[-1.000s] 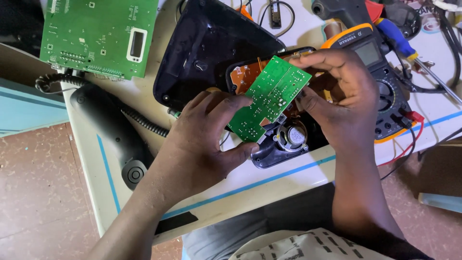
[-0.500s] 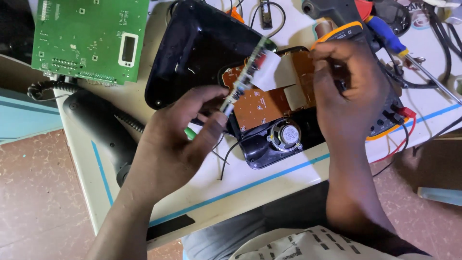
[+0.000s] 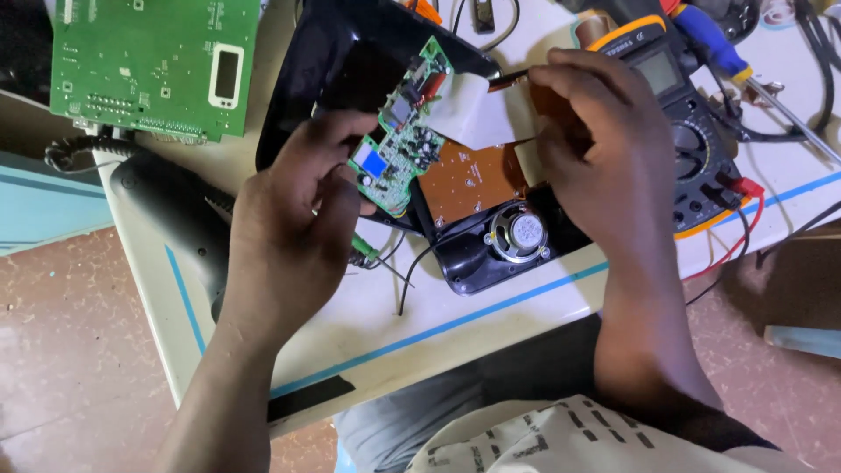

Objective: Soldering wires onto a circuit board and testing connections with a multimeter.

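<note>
Two hands work above a white desk. Left hand fingers pinch a small green circuit board. Right hand fingers grip its flat white ribbon cable.

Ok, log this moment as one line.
left hand: holds small green circuit board tilted | right hand: pinches white ribbon cable | below: open black plastic phone base, round speaker

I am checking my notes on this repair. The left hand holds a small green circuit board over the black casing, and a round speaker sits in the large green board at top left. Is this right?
Not quite. The head view shows the round speaker seated in the black casing, not in the large green board. The rest is right: the left hand holds the small green circuit board over it.
</note>
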